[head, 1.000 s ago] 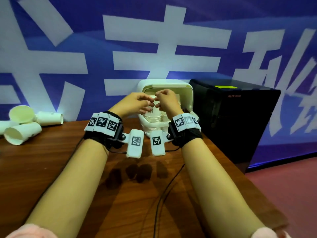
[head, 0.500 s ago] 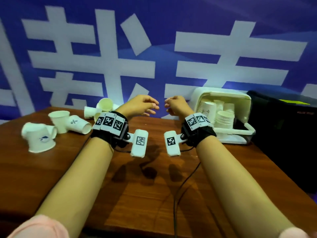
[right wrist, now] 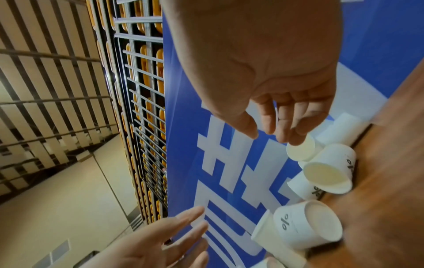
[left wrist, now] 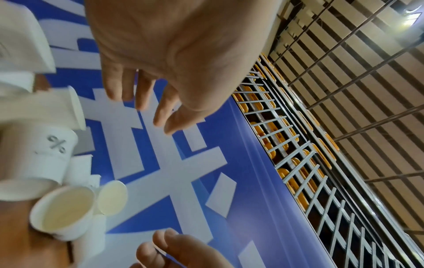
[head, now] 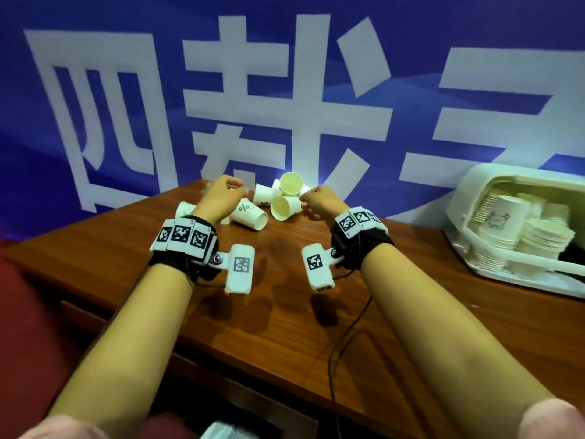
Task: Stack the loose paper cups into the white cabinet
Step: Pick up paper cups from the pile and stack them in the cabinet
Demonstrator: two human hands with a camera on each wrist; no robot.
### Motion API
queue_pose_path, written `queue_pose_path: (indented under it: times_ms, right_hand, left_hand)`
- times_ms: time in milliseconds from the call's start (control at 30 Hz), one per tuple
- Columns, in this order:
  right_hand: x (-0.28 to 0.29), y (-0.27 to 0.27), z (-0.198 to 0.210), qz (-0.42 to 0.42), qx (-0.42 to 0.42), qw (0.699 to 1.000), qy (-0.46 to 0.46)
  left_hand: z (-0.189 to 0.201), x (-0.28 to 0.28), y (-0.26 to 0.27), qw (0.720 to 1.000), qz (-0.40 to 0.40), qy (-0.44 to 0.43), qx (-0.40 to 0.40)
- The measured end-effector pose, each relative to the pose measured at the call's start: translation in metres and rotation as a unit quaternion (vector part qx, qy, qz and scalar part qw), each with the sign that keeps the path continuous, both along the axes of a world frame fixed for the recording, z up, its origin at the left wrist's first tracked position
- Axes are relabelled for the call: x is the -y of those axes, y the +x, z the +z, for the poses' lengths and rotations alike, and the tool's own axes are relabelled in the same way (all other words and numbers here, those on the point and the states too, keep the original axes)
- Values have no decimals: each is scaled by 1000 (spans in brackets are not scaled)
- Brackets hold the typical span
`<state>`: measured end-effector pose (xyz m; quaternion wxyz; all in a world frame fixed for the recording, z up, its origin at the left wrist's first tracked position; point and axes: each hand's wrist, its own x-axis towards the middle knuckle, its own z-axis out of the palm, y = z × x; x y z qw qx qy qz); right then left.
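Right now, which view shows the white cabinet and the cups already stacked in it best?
The head view. Only there is the white cabinet visible, at the table's right edge, open toward the camera with stacked cups inside. The left wrist and right wrist views show only the hands, loose cups, the blue banner and the ceiling; the cabinet is out of frame.

A brown wooden table [head: 272,312] stands against a blue wall. A cluster of loose white paper cups [head: 278,201] lies tumbled at its far edge, several on their sides and touching, one printed with a percent sign [head: 248,213]. A white cabinet [head: 519,229] sits at the table's right end. A black cable [head: 345,337] trails across the top.
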<state>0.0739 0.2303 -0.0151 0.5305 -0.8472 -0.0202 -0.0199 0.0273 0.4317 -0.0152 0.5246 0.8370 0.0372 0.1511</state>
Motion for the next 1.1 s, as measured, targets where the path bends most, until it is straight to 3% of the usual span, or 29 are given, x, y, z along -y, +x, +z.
queue_pose_path:
  times_ms: [167, 300, 433, 800, 1100]
  right_hand:
    - [-44, 6, -15, 46, -41, 997, -43]
    - [-74, 11, -27, 65, -58, 992, -88]
    - [-100, 8, -35, 113, -86, 985, -99]
    - [-144, 1, -47, 189, -113, 972, -77]
    - [-115, -9, -51, 210, -54, 971, -99]
  left_hand:
    - [-25, -50, 7, 993, 101, 43, -49]
    - [-47, -82, 26, 981, 116, -53, -145]
    - [-78, -114, 55, 967, 117, -121, -189]
    - [-68, -93, 19, 969, 12, -138, -203]
    - [-62, -64, 12, 962, -82, -84, -246]
